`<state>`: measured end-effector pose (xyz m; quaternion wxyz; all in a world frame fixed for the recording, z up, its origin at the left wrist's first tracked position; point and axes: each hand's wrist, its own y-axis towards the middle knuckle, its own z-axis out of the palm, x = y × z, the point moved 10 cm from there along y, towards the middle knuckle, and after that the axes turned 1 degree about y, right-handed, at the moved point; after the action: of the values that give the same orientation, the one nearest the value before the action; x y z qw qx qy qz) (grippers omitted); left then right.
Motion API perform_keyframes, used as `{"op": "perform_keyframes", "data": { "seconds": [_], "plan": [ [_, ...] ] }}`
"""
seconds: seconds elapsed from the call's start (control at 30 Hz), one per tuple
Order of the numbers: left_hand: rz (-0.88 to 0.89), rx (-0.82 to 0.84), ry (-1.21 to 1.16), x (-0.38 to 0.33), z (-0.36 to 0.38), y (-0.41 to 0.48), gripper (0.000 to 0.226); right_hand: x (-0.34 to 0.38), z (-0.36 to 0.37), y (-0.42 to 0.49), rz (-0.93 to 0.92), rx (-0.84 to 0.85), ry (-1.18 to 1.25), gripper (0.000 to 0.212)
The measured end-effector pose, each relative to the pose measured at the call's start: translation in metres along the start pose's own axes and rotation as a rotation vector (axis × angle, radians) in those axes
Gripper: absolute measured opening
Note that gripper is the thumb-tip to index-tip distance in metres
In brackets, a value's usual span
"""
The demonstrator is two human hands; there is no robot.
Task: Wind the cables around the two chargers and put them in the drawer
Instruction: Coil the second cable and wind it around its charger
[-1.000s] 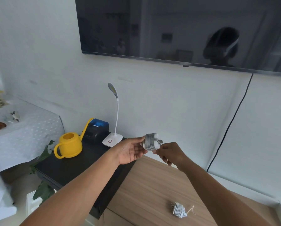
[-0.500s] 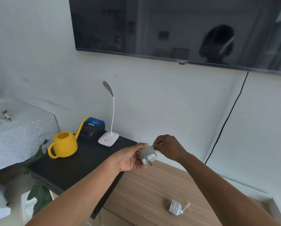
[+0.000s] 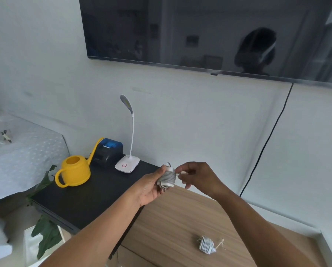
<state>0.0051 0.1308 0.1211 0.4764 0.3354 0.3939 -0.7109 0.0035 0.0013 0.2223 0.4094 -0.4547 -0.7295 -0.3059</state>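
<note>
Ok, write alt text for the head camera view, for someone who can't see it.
A person's left hand holds a white charger wound with its cable, while the right hand pinches at the cable's end. A second wound charger lies on the wooden cabinet top; a yellow watering can and desk lamp sit on the black shelf to the left.

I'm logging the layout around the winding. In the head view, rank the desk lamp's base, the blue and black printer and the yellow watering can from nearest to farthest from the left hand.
1. Desk lamp's base: just beyond the left hand, on the black top.
2. Blue and black printer: behind the lamp's base, by the wall.
3. Yellow watering can: farthest left on the black top.
</note>
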Motion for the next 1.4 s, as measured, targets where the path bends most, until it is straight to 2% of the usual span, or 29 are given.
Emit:
{"op": "perform_keyframes", "data": {
  "seconds": [0.13, 0.27, 0.37, 0.53, 0.6, 0.67, 0.83, 0.97, 1.1, 1.2, 1.3, 1.4],
  "plan": [
    [0.064, 0.078, 0.041, -0.009, 0.006, -0.002, 0.084, 0.013, 0.004, -0.008, -0.028, 0.084, 0.174, 0.020],
    [0.120, 0.099, 0.092, -0.019, 0.011, -0.006, 0.090, 0.016, 0.001, -0.008, -0.040, 0.091, 0.220, 0.018],
    [0.137, 0.100, 0.130, -0.022, 0.010, -0.009, 0.089, 0.020, -0.005, -0.008, -0.077, 0.031, 0.246, 0.017],
    [0.147, 0.100, 0.138, -0.024, 0.015, -0.013, 0.081, 0.014, -0.016, -0.004, -0.036, -0.097, 0.455, 0.024],
    [0.162, 0.109, 0.144, -0.027, 0.018, -0.016, 0.080, 0.010, -0.015, -0.003, 0.006, -0.110, 0.513, 0.016],
    [0.175, 0.101, 0.162, -0.029, 0.019, -0.017, 0.084, 0.010, -0.015, -0.003, 0.020, -0.123, 0.478, 0.004],
    [0.194, 0.083, 0.215, -0.032, 0.023, -0.019, 0.079, 0.016, -0.023, -0.001, 0.015, -0.246, 0.017, 0.012],
    [0.202, 0.083, 0.265, -0.034, 0.029, -0.024, 0.071, 0.027, -0.016, 0.001, -0.025, -0.201, -0.259, 0.016],
    [0.228, 0.053, 0.315, -0.038, 0.030, -0.027, 0.071, 0.029, -0.019, 0.002, -0.007, -0.203, -0.280, 0.017],
    [0.255, -0.002, 0.390, -0.044, 0.028, -0.029, 0.071, 0.026, -0.022, 0.003, 0.020, -0.254, -0.195, 0.013],
    [0.271, -0.046, 0.459, -0.048, 0.028, -0.031, 0.061, 0.026, -0.021, 0.002, 0.013, -0.301, -0.174, 0.011],
    [0.279, -0.066, 0.463, -0.048, 0.026, -0.031, 0.065, 0.027, -0.020, 0.003, -0.017, -0.298, -0.098, 0.009]
  ]
}}
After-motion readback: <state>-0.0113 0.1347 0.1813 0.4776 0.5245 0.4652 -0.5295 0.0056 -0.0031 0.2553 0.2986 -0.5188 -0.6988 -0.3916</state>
